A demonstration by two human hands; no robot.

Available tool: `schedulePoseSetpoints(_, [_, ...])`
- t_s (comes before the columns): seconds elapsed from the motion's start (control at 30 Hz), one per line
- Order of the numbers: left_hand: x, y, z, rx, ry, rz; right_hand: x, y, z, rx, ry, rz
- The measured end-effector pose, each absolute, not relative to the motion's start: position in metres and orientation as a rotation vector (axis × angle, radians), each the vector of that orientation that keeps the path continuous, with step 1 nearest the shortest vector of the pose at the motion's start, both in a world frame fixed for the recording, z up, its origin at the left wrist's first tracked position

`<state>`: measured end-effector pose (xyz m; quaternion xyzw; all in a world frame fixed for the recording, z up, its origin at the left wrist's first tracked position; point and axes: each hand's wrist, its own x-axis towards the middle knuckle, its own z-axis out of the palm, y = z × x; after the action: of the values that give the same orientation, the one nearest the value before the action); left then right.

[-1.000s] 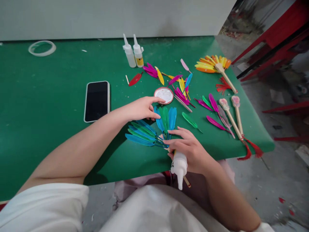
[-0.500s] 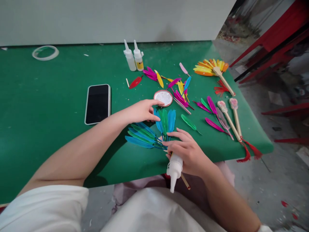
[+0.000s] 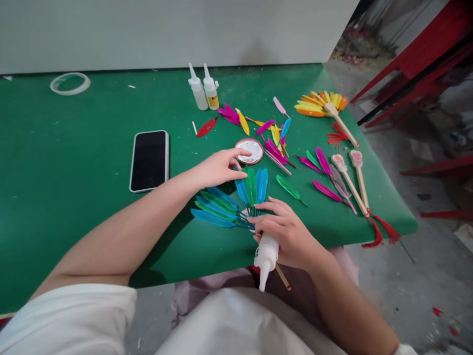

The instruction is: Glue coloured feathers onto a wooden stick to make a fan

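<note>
right hand [image 3: 290, 234] wrapped round glue bottle [image 3: 266, 256], pinning blue-green feather fan [image 3: 231, 202] at quills; left hand [image 3: 219, 167] loose-fingered, resting on a feather tip. feathers likely light, flimsy; best held at quills.

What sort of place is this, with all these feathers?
Likely a small handicraft workshop for feather fans: dyed feathers lie strewn over a green table, the right hand holds a glue bottle, and a finished yellow fan lies on its stick.
</note>
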<state>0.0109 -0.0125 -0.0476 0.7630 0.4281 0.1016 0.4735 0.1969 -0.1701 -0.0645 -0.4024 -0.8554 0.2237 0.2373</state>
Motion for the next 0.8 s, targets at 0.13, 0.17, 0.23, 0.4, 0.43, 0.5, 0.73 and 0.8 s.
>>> schedulePoseSetpoints(0.13, [0.014, -0.013, -0.053, 1.886, 1.023, 0.336, 0.198, -0.170, -0.063, -1.101, -2.356, 0.619])
schedulePoseSetpoints(0.17, [0.015, -0.013, -0.054, 1.884, 1.012, 0.356, 0.197, -0.170, -0.063, -1.103, -2.360, 0.619])
schedulePoseSetpoints(0.23, [0.017, -0.014, -0.056, 1.874, 0.996, 0.382, 0.197, -0.170, -0.063, -1.105, -2.364, 0.618])
schedulePoseSetpoints(0.4, [0.018, -0.014, -0.053, 1.884, 1.003, 0.364, 0.196, -0.170, -0.062, -1.115, -2.361, 0.601])
schedulePoseSetpoints(0.43, [0.017, -0.013, -0.051, 1.867, 1.019, 0.339, 0.196, -0.170, -0.061, -1.117, -2.355, 0.601])
schedulePoseSetpoints(0.5, [0.013, -0.010, -0.045, 1.798, 1.066, 0.289, 0.195, -0.169, -0.061, -1.116, -2.342, 0.604])
schedulePoseSetpoints(0.73, [0.001, -0.004, -0.025, 1.733, 1.011, 0.040, 0.195, -0.168, -0.061, -1.095, -2.312, 0.615])
schedulePoseSetpoints(0.8, [0.003, -0.006, -0.023, 1.740, 1.017, -0.004, 0.195, -0.169, -0.061, -1.093, -2.311, 0.620])
